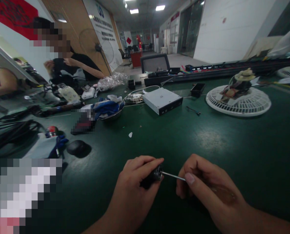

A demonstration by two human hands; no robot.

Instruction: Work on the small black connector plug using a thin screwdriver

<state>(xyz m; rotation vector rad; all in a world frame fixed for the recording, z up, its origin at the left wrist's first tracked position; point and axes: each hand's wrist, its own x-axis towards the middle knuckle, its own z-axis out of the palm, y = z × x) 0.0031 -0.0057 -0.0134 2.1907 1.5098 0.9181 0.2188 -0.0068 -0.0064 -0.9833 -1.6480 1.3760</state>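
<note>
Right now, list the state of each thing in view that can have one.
Left hand, closed around the dark part
Right hand, gripping the thin tool
Thin tool, tip at the dark part's end
Optical drive, flat, tray shut
White grille, lying flat
Black mouse, untouched
Ceiling lights, lit

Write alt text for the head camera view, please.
A person's left hand grips a small dark cylindrical part while the right hand holds a thin metal-shafted tool to its end, above a cluttered green table.

A small dark cylinder (158,174) is facing three o'clock; a silver-shafted screwdriver (173,175) is pointing toward nine, its tip meeting the cylinder's end.
</note>
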